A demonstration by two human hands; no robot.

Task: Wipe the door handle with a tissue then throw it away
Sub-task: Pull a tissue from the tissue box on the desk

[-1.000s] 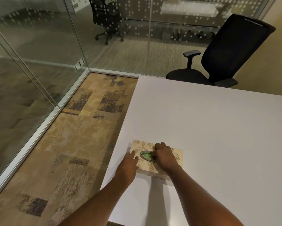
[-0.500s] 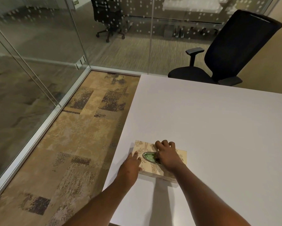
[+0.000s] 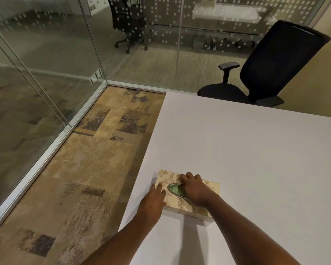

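Observation:
A beige patterned tissue box lies near the front left corner of the white table. Its oval opening shows green inside. My left hand rests flat against the box's left end, fingers spread on top. My right hand lies over the right part of the opening with fingers curled down at it; whether they pinch a tissue is hidden. No door handle or bin is in view.
A black office chair stands at the table's far right side. Glass walls with a metal floor rail enclose the room on the left and back. Patterned carpet runs left of the table.
Both hands stay on the tissue box. The view has shifted slightly; my right fingers have moved a little over the opening.

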